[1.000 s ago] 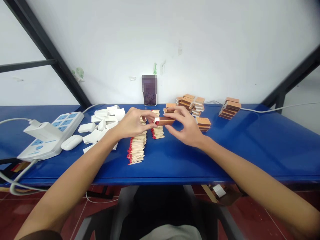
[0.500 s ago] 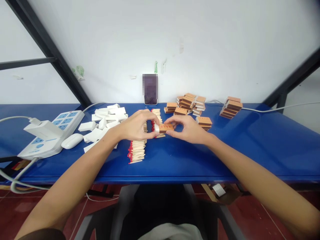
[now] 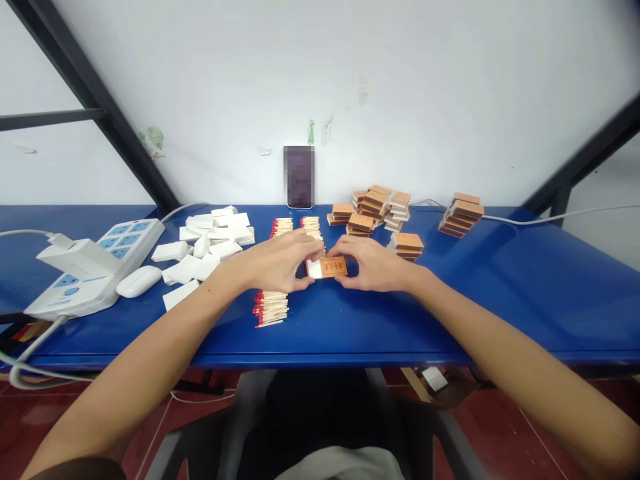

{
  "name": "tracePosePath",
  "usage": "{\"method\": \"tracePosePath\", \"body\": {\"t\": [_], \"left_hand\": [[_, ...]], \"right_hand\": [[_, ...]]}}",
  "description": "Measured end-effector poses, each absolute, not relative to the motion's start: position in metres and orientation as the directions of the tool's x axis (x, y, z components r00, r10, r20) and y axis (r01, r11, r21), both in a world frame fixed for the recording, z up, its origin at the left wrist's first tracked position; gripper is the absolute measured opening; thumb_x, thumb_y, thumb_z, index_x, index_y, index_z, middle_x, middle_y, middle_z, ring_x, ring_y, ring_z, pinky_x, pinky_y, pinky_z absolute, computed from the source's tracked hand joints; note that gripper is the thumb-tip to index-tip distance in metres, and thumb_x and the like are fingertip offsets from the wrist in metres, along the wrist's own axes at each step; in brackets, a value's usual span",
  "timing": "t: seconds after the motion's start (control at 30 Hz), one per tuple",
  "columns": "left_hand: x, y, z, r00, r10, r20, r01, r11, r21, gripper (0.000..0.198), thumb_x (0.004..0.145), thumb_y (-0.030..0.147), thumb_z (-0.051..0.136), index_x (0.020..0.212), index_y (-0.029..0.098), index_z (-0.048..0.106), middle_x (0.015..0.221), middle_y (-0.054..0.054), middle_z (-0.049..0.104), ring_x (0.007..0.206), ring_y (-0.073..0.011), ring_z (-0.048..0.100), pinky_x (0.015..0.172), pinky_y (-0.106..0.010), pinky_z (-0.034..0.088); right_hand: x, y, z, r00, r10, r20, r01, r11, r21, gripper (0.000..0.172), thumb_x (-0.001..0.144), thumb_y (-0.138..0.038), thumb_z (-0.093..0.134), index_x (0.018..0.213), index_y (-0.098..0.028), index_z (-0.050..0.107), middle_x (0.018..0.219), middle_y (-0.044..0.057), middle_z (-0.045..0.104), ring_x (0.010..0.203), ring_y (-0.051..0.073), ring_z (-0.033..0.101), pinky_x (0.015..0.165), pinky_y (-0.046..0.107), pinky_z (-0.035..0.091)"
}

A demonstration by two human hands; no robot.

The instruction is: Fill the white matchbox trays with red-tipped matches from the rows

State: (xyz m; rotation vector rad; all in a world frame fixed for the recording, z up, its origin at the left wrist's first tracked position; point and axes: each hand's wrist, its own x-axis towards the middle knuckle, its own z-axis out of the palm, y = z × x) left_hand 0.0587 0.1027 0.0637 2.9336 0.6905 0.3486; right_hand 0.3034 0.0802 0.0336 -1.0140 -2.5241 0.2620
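Between my two hands is a matchbox, its white inner tray (image 3: 315, 269) partly inside an orange sleeve (image 3: 334, 267) with printed characters. My left hand (image 3: 287, 261) pinches the tray's exposed end between thumb and fingers. On the other side, my right hand (image 3: 367, 265) grips the sleeve by its edges. Loose red-tipped matches (image 3: 273, 309) lie in a row under and in front of my left hand. A second row of matches (image 3: 311, 225) runs behind the box, partly covered by my hands.
White trays (image 3: 220, 233) are heaped at left, beside a white rounded case (image 3: 139, 281) and a power strip (image 3: 95, 273) with a charger. Matchboxes (image 3: 373, 203) stand piled behind my right hand, with another stack (image 3: 461, 213) farther right. A phone (image 3: 299, 177) leans on the wall.
Both hands have come slightly nearer to me with the matchbox. The box has turned so its printed top and the tray's white face show more fully.
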Motion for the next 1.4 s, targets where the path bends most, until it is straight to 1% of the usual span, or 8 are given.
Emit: {"method": "tracePosePath", "body": {"t": [0.3, 0.4, 0.53, 0.63, 0.8, 1.07, 1.23, 1.4], "left_hand": [[0.063, 0.102, 0.061, 0.876, 0.461, 0.14, 0.454, -0.887, 0.082, 0.018, 0.077, 0.023, 0.066, 0.089, 0.02, 0.053, 0.084, -0.004, 0.062, 0.079, -0.0235, 0.057, 0.073, -0.034, 0.044], [0.063, 0.102, 0.061, 0.877, 0.462, 0.134, 0.455, -0.887, 0.079, 0.018, 0.077, 0.022, 0.066, 0.089, 0.02, 0.054, 0.085, -0.004, 0.064, 0.078, -0.0232, 0.058, 0.073, -0.034, 0.043], [0.063, 0.102, 0.061, 0.882, 0.455, 0.124, 0.453, -0.89, 0.047, 0.017, 0.076, 0.022, 0.065, 0.091, 0.02, 0.057, 0.087, -0.006, 0.067, 0.081, -0.0254, 0.06, 0.077, -0.037, 0.044], [0.063, 0.102, 0.062, 0.887, 0.447, 0.112, 0.449, -0.894, 0.01, 0.016, 0.077, 0.023, 0.065, 0.091, 0.019, 0.059, 0.087, -0.007, 0.068, 0.083, -0.026, 0.06, 0.077, -0.037, 0.044], [0.063, 0.101, 0.063, 0.893, 0.439, 0.093, 0.444, -0.895, -0.04, 0.013, 0.079, 0.026, 0.066, 0.089, 0.019, 0.062, 0.086, -0.007, 0.068, 0.082, -0.0245, 0.059, 0.078, -0.036, 0.043], [0.059, 0.104, 0.064, 0.875, 0.476, 0.089, 0.48, -0.876, -0.036, 0.014, 0.076, 0.028, 0.065, 0.087, 0.02, 0.064, 0.082, -0.007, 0.067, 0.082, -0.0255, 0.058, 0.074, -0.035, 0.041], [0.057, 0.103, 0.066, 0.852, 0.516, 0.087, 0.519, -0.855, -0.008, 0.019, 0.077, 0.03, 0.065, 0.093, 0.02, 0.063, 0.092, -0.008, 0.068, 0.083, -0.0246, 0.061, 0.072, -0.034, 0.042], [0.055, 0.102, 0.067, 0.851, 0.517, 0.09, 0.517, -0.856, 0.025, 0.022, 0.077, 0.029, 0.064, 0.097, 0.02, 0.061, 0.097, -0.007, 0.068, 0.084, -0.0242, 0.063, 0.069, -0.033, 0.043]], "right_hand": [[0.321, 0.083, 0.041, -0.647, 0.741, 0.177, 0.736, 0.669, -0.108, 0.03, 0.079, -0.023, 0.066, 0.109, -0.021, 0.067, 0.101, 0.006, 0.067, 0.086, 0.023, 0.065, 0.069, 0.033, 0.046], [0.326, 0.087, 0.043, -0.574, 0.762, 0.301, 0.788, 0.614, -0.051, 0.035, 0.082, -0.025, 0.064, 0.117, -0.021, 0.067, 0.115, 0.01, 0.067, 0.089, 0.025, 0.066, 0.071, 0.034, 0.047], [0.331, 0.1, 0.043, -0.325, 0.759, 0.565, 0.897, 0.436, -0.07, 0.043, 0.09, -0.03, 0.06, 0.131, -0.018, 0.06, 0.125, 0.015, 0.066, 0.103, 0.033, 0.065, 0.081, 0.042, 0.05], [0.339, 0.114, 0.038, -0.217, 0.773, 0.597, 0.942, 0.327, -0.081, 0.034, 0.094, -0.032, 0.056, 0.122, -0.017, 0.066, 0.118, 0.016, 0.07, 0.102, 0.036, 0.065, 0.083, 0.048, 0.051], [0.348, 0.121, 0.032, -0.218, 0.769, 0.601, 0.949, 0.312, -0.054, 0.028, 0.095, -0.03, 0.055, 0.113, -0.018, 0.072, 0.128, 0.015, 0.066, 0.108, 0.037, 0.064, 0.09, 0.05, 0.051], [0.334, 0.105, 0.039, -0.227, 0.743, 0.63, 0.908, 0.396, -0.139, 0.022, 0.091, -0.022, 0.053, 0.1, -0.019, 0.073, 0.104, 0.009, 0.074, 0.087, 0.025, 0.067, 0.074, 0.036, 0.046], [0.318, 0.094, 0.037, -0.388, 0.791, 0.472, 0.814, 0.535, -0.228, 0.012, 0.087, -0.026, 0.061, 0.084, -0.019, 0.07, 0.059, -0.003, 0.062, 0.056, 0.015, 0.055, 0.084, 0.038, 0.04], [0.301, 0.085, 0.028, -0.584, 0.77, 0.258, 0.7, 0.638, -0.321, 0.039, 0.083, -0.045, 0.072, 0.062, -0.019, 0.053, 0.051, -0.006, 0.05, 0.053, 0.011, 0.044, 0.068, 0.029, 0.036]]}}
